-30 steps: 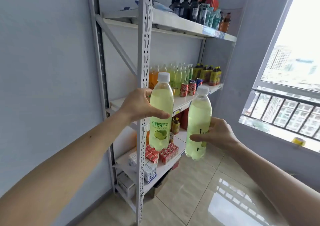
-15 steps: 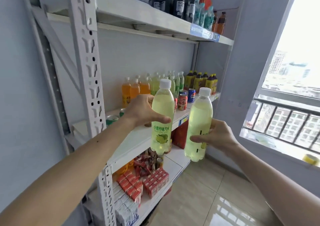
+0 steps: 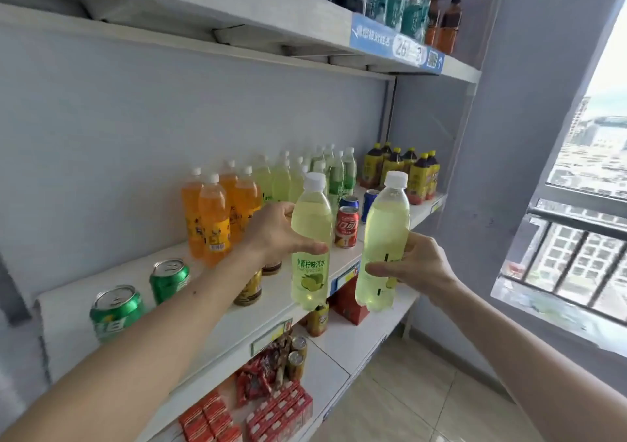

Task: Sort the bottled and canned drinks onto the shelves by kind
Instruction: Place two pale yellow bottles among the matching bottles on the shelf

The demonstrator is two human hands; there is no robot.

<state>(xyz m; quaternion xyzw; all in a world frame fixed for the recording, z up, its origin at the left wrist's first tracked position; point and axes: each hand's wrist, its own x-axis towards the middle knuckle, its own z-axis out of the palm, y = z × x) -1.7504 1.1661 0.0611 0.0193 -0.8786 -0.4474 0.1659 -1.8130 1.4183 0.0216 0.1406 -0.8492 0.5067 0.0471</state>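
Both lime soda bottles (image 3: 310, 238) now nearer middle shelf (image 3: 210, 326).

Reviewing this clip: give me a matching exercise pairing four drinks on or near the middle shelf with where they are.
Things:
1. lime soda bottle with label facing the camera
2. green cans
3. orange soda bottles
4. red cola can

Places:
A. near end of the middle shelf
B. held in the left hand
C. between the two held bottles
D. against the wall, beside the pale green bottles

Pairs: 1-B, 2-A, 3-D, 4-C

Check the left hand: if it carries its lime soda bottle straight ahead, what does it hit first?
Probably the row of pale green plastic bottles on the white middle shelf: the left hand and its lime soda bottle point there. Depth is unclear.
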